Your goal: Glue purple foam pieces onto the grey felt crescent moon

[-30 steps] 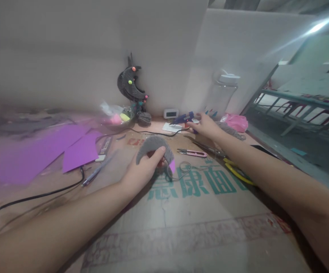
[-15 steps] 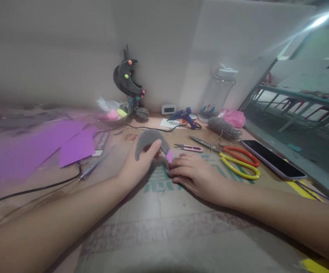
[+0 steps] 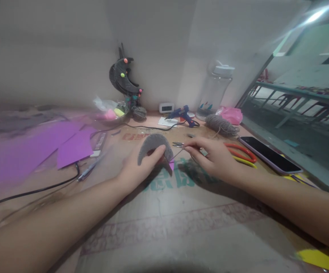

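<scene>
My left hand (image 3: 140, 167) grips a grey yarn-wrapped crescent (image 3: 153, 144) with a bit of purple card showing at its lower right tip, held just above the cardboard sheet (image 3: 181, 223). My right hand (image 3: 214, 159) is pinched on a thin grey strand of yarn (image 3: 178, 153) that runs from the crescent's tip. Small pink thread snips (image 3: 179, 144) lie just behind the strand. The fingers of both hands are closed.
Red and yellow scissors (image 3: 242, 153), a phone (image 3: 269, 154), a ball of grey yarn (image 3: 222, 126), a blue glue gun (image 3: 183, 113) and a clear jar (image 3: 217, 89) lie at the right and back. Purple sheets (image 3: 73, 148), a pen and a black cable (image 3: 33, 193) lie left.
My right hand left the glue gun at the back, came down beside the crescent, then lifted and pulled a yarn strand out to the right. The left hand kept its hold.
</scene>
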A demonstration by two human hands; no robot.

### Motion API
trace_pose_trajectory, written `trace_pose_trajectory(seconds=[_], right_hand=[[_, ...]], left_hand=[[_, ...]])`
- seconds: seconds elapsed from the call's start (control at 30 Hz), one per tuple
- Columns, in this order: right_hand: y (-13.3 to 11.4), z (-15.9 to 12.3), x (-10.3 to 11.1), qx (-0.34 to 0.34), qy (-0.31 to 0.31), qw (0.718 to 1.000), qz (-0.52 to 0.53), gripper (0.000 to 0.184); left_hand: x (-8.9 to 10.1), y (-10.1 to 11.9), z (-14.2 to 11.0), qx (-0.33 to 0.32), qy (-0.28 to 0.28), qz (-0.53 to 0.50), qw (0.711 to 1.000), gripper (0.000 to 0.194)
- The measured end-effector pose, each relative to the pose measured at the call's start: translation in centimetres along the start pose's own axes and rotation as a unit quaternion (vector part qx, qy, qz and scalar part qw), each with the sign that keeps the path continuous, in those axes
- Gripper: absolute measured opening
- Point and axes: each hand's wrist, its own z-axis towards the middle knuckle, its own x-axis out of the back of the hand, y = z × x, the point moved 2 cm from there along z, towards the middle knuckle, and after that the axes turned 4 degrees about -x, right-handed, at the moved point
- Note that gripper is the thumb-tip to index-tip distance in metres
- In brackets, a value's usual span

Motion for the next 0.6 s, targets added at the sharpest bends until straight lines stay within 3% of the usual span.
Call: trace_pose_trajectory(seconds=[0.13,0.23,0.3,0.43,0.6], right_hand=[[2.3,-0.3,-0.7,-0.003,-0.020,1.000,-0.015,0.020],[2.2,-0.2,-0.9,0.004,-0.021,1.000,-0.003,0.021],[1.5,-0.3,-0.8,-0.047,-0.019,0.997,0.055,0.031],[-0.2,-1.1,-1.2,-0.162,-0.102,0.957,0.219,0.038],[-1.1,-1.6,-1.6,-0.189,-0.146,0.926,0.291,0.029]], left_hand=[[0.0,-0.8,0.5,0.018,-0.008,-0.011,1.000,0.035],[-0.1,-1.1,0.6,0.026,-0.017,-0.035,0.999,0.035],[-0.1,-1.0,0.5,0.021,-0.023,-0.034,0.999,0.035],[-0.1,-0.6,0.2,0.008,-0.036,-0.013,0.999,0.036],[-0.1,-0.6,0.3,0.004,-0.044,-0.002,0.999,0.037]])
